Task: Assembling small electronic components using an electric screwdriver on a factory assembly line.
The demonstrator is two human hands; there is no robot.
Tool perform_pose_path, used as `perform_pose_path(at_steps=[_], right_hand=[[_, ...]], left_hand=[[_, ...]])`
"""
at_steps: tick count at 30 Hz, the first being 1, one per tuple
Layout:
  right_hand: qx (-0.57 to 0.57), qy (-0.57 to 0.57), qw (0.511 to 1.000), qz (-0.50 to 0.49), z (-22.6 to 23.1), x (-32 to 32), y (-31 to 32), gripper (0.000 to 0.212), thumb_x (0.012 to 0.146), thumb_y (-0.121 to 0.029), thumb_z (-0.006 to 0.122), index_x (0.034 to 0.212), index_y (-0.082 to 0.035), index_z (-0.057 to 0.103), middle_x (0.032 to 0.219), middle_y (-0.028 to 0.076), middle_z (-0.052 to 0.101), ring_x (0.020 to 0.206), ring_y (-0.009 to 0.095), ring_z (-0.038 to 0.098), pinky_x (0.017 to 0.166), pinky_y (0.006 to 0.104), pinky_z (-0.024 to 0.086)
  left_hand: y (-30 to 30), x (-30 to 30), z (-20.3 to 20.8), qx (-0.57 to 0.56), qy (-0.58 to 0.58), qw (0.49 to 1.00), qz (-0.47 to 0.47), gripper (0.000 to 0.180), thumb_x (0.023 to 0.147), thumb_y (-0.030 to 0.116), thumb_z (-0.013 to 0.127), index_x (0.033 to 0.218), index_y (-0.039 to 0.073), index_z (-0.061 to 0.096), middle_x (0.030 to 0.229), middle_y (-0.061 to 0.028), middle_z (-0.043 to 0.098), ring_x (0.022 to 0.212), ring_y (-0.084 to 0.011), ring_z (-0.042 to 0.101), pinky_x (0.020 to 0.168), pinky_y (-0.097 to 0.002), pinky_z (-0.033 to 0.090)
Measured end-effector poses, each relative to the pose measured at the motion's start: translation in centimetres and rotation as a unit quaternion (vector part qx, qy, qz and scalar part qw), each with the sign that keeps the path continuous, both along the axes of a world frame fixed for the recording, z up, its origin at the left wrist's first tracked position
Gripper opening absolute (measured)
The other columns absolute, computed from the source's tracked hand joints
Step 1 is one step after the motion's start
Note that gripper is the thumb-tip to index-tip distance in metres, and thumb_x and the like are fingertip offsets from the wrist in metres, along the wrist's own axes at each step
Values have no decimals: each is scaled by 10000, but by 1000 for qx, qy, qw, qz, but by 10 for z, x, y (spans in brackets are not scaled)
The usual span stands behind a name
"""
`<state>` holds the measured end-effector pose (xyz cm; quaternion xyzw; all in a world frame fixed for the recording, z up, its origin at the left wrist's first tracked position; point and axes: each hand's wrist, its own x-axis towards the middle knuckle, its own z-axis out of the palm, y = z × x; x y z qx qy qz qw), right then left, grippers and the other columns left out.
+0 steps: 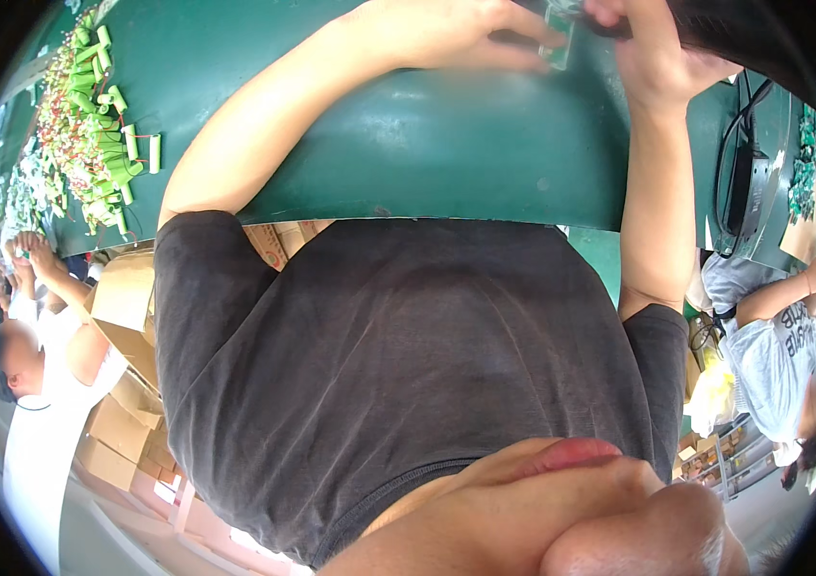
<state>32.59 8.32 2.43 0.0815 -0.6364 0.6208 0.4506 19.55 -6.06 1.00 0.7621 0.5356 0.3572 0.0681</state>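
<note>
At the top of the head view, my left hand [485, 36] reaches rightward, its fingers smeared by motion. The fingertips close around the edge of a small clear greenish plastic piece [559, 40], which the picture's edge cuts off. Just right of it is my right hand [656, 60], thumb and fingers bent together near the top of that piece. What the right fingers pinch is partly out of view. Close above the right hand, a dark, blurred object [725, 29] fills the upper right corner. Both hands are over the green table [446, 144].
A heap of green cylindrical cells with red wires [91, 134] lies on the table at left. Toward the right are a black power strip [749, 187] with cables and small green parts [811, 163]. One person [62, 355] works at left, another [773, 355] at right. Cardboard boxes [120, 432] stand behind.
</note>
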Motion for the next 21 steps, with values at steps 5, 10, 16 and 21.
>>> perform_pose_path(at_steps=[5,10,16,21], right_hand=[[16,8,1000,-1,-7,-1,2,504,904,116,575,1332,-17,345,688,63,551,513,126,511,505,261,440],[-44,40,998,-4,8,8,2,507,913,98,582,1336,-15,325,647,49,530,492,130,500,487,269,446],[-83,-94,992,-10,-9,-3,-16,394,883,100,687,1222,25,500,741,12,597,573,86,562,535,237,446],[-19,-119,989,-89,-7,0,-15,262,868,-6,759,1087,4,615,799,-22,616,704,59,553,668,257,472]], left_hand=[[0,0,3,0,0,1000,5,277,752,195,832,979,42,797,1411,-253,519,1266,-413,544,1076,-451,471],[7,-7,20,-7,16,1000,-10,283,727,168,834,973,38,783,1412,-246,531,1257,-411,555,1078,-451,469],[21,-120,36,-23,74,964,256,327,792,161,790,1102,66,740,1417,-244,571,1214,-381,643,1043,-415,501],[57,-227,9,-31,138,925,353,430,823,293,773,1177,56,713,1502,-261,509,1342,-421,543,1132,-467,432]])
